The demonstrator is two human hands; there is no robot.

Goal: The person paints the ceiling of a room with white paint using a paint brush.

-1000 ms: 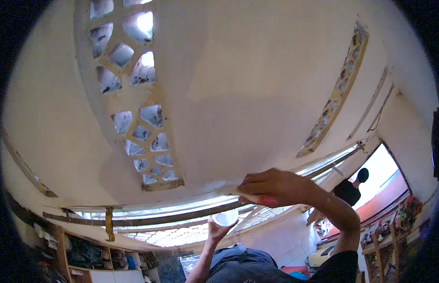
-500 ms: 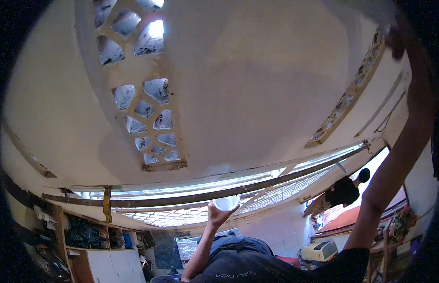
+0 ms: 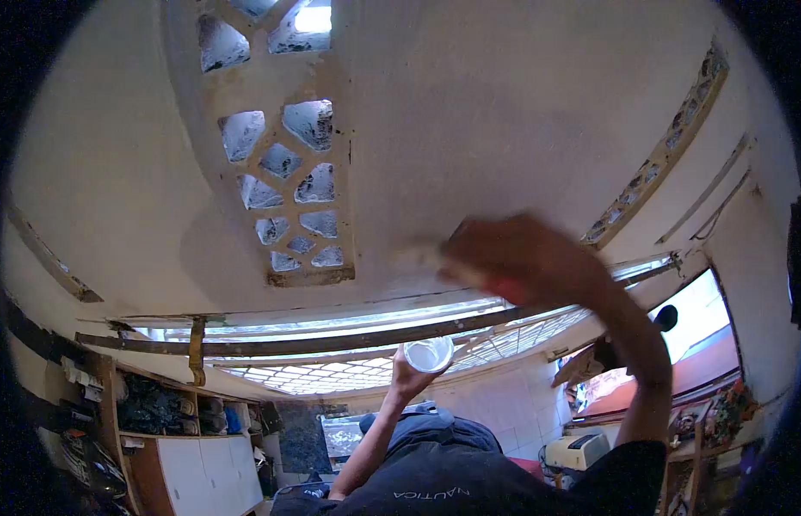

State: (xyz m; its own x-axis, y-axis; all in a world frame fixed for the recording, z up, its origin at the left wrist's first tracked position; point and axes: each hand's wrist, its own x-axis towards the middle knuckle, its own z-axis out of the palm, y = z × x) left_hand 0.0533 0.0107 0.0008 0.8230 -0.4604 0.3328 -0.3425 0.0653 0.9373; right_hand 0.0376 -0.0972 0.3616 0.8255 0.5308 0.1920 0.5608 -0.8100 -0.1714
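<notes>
Near the middle of the scene, just below the dark horizontal bar (image 3: 349, 347), the left hand (image 3: 408, 378) holds a white cup (image 3: 429, 353), fingers and thumb wrapped about its side. The cup's mouth faces up toward the wearer, probably to keep whatever is inside from spilling and to leave the opening within reach of the other hand. To the right of the cup and higher, the right hand (image 3: 525, 254) is closed round a brush-like tool (image 3: 418, 255), whose pale end points left toward the cream wall (image 3: 469, 129); a red part shows below the fingers. Holding it by the rear portion seems to leave the pale end free. Left of this hand, well apart from it, is the openwork vent panel (image 3: 295, 177).

Motion blur smears the right hand and the tool, so single fingers and the tip's shape are hard to make out, and I cannot tell whether the tip touches the wall. The cup's inside looks whitish, but how full it is cannot be judged. On the far right, another person (image 3: 597, 359) is partly hidden behind the right forearm. The vent panel is cut off at the top.
</notes>
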